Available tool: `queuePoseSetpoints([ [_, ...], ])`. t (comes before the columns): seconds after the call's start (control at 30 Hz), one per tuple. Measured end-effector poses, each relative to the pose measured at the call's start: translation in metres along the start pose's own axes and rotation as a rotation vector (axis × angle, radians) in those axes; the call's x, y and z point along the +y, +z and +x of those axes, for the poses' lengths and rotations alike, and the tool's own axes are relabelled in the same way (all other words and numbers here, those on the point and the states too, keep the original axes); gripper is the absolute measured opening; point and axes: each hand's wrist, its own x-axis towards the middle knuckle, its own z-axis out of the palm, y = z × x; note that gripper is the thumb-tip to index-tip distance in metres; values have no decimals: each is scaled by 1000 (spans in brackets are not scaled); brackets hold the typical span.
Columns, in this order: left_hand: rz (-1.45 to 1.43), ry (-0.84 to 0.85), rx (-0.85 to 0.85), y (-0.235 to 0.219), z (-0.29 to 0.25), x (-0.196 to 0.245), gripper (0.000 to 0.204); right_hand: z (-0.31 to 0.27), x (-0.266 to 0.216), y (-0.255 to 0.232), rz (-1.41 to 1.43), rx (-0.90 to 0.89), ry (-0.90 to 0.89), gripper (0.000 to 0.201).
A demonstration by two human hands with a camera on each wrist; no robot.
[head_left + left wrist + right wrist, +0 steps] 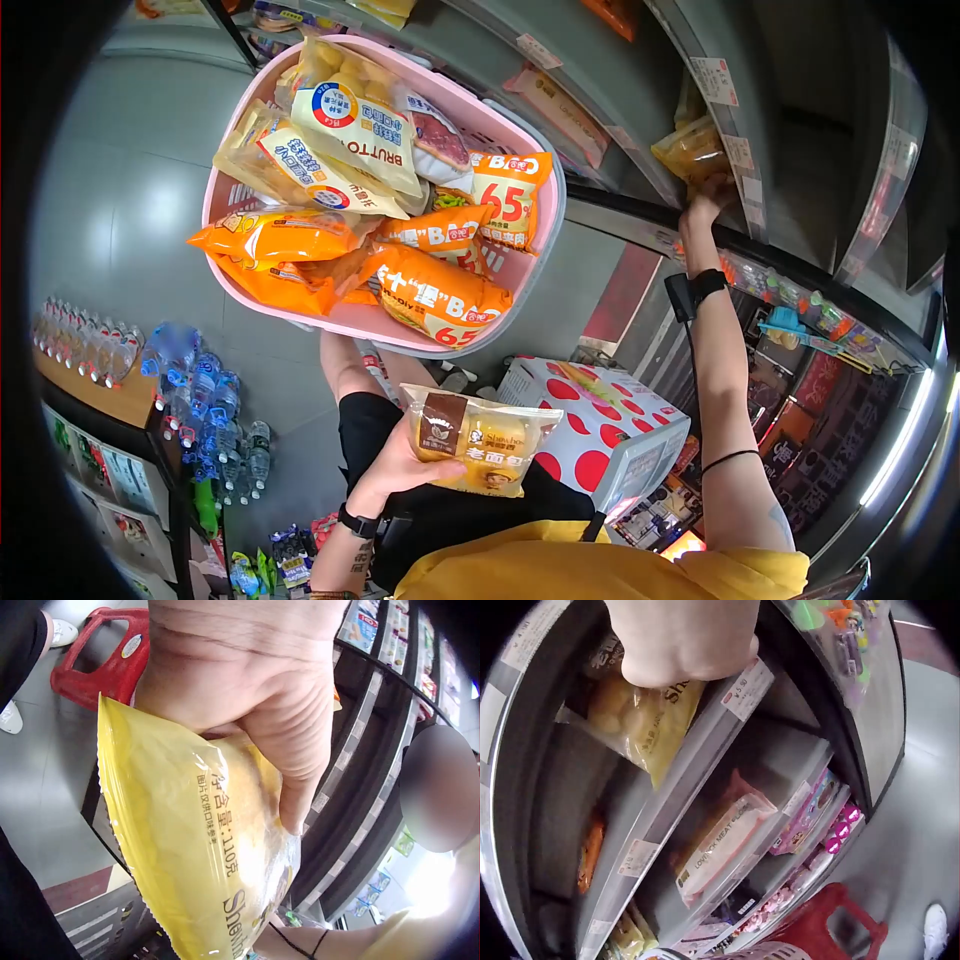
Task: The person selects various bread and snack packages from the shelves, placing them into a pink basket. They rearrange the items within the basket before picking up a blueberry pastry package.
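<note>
"So, why is the bread bag (485, 442) held like that in the left hand (415, 455)?"

"It is pinched at its side, with the thumb laid across the printed front and the other fingers hidden behind. A light hold is probably called for, since soft bread is easily squashed. The bag is held out in front of the yellow shirt (520, 570), well apart from the shelf (607, 799)."

"And how is the right hand (705, 195) placed?"

"It is stretched to the shelf, over a 2nd bread bag (692, 152). In the right wrist view the fingers are covered by the hand itself, so whether that bag is gripped or merely touched cannot be told."

"Why is it laid so near the edge?"

"Just behind the front rail (682, 784), a bag can be reached easily and matched with its price tag (748, 688); that is presumably the reason."

"What about the basket (528, 270)?"

"Its mouth is turned up, so the loose pile is contained by the walls. The orange bags (430, 290) are heaped along the near side and the right end, the cream bags (350, 125) towards the far left, perhaps sorted by kind."

"By what is it supported?"

"That cannot be told, as its underside is hidden; a red stool (817, 906) is seen close to it in the right wrist view"
</note>
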Motion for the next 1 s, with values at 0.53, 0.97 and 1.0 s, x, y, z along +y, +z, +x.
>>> queuePoseSetpoints([
  [0.53, -10, 18, -7, 4, 5, 6, 81, -8, 5, 14, -351, -66, -161, 108],
  [0.97, -21, 37, 12, 5, 7, 0, 79, 23, -8, 33, -388, -139, -218, 84],
  [1.0, -21, 40, 17, 7, 7, 1, 79, 17, -18, 32, -378, -157, -199, 85],
])
